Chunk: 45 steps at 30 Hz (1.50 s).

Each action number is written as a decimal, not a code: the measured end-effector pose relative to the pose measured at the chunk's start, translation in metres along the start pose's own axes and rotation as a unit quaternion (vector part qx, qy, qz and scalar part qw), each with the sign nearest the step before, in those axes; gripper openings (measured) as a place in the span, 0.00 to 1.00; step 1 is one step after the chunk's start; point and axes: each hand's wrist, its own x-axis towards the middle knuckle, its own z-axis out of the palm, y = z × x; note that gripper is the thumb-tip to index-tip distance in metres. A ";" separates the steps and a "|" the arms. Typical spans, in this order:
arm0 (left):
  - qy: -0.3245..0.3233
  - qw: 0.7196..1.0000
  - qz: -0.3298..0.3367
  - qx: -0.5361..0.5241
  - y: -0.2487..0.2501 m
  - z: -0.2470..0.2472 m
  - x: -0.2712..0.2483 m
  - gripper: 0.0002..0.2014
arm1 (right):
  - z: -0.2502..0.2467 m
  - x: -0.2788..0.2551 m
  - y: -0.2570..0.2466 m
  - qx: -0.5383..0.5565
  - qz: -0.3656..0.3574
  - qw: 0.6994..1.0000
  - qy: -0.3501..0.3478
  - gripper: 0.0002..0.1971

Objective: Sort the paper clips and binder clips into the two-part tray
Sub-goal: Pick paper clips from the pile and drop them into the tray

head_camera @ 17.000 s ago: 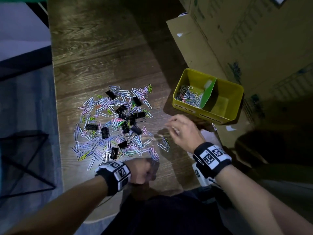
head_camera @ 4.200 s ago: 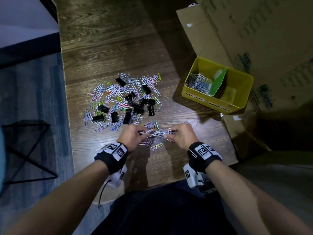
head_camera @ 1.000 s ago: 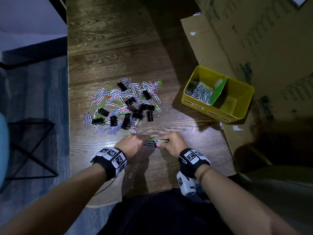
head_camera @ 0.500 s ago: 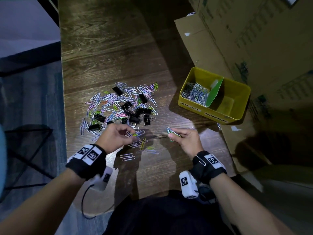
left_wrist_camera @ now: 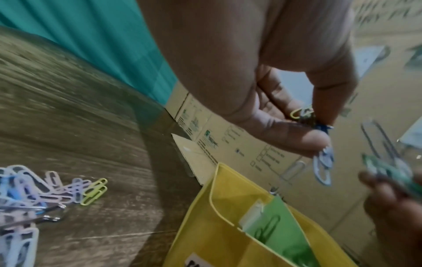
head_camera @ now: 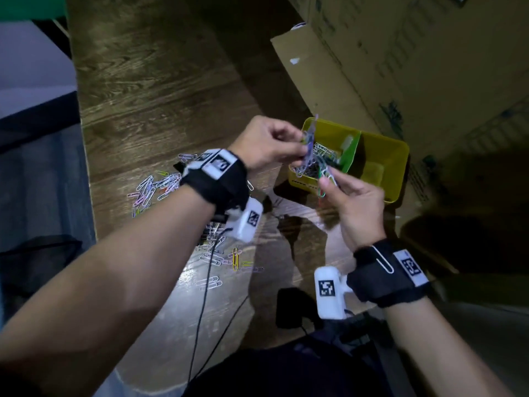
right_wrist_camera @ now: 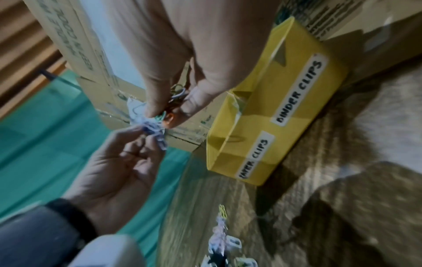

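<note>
The yellow two-part tray (head_camera: pixel 396 161) stands at the table's right, split by a green divider (head_camera: pixel 350 151). Its left part, labelled paper clips, holds a heap of paper clips (head_camera: pixel 322 154); the right part looks bare. My left hand (head_camera: pixel 303 147) pinches a bunch of coloured paper clips (left_wrist_camera: pixel 323 160) just above that left part. My right hand (head_camera: pixel 329 180) pinches another bunch (right_wrist_camera: pixel 170 110) at the tray's near edge, close to the left hand. The mixed pile (head_camera: pixel 154 184) lies on the table to the left, largely hidden behind my left forearm.
Large cardboard boxes (head_camera: pixel 415 67) stand right behind and beside the tray. Several loose paper clips (head_camera: pixel 226 259) lie on the wooden table (head_camera: pixel 160 90) near its front edge. One paper clip (head_camera: pixel 382 260) clings to my right wristband. A cable hangs from the left wrist camera.
Both hands have lifted off the table with bunches of paper clips and moved right, up to the tray's paper-clip side. A few clips stay where the hands were.
</note>
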 end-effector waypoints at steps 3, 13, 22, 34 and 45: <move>0.037 0.998 -0.025 0.054 -0.009 0.020 0.033 0.06 | 0.001 0.022 -0.011 0.018 -0.007 0.999 0.047 0.17; -0.003 0.893 -0.022 0.449 -0.036 0.033 0.039 0.11 | 0.009 0.103 0.001 -0.306 -0.001 0.950 0.053 0.12; 0.027 0.914 0.002 0.406 -0.046 -0.015 -0.040 0.07 | 0.019 0.096 0.003 -0.565 -0.048 0.813 -0.136 0.18; -0.001 0.869 -0.184 0.460 -0.130 -0.107 -0.172 0.11 | 0.039 0.005 0.028 -0.417 -0.306 0.810 -0.277 0.08; 0.070 0.841 -0.106 0.525 -0.140 -0.091 -0.150 0.20 | 0.068 -0.057 0.101 -0.625 -0.117 0.552 -0.540 0.19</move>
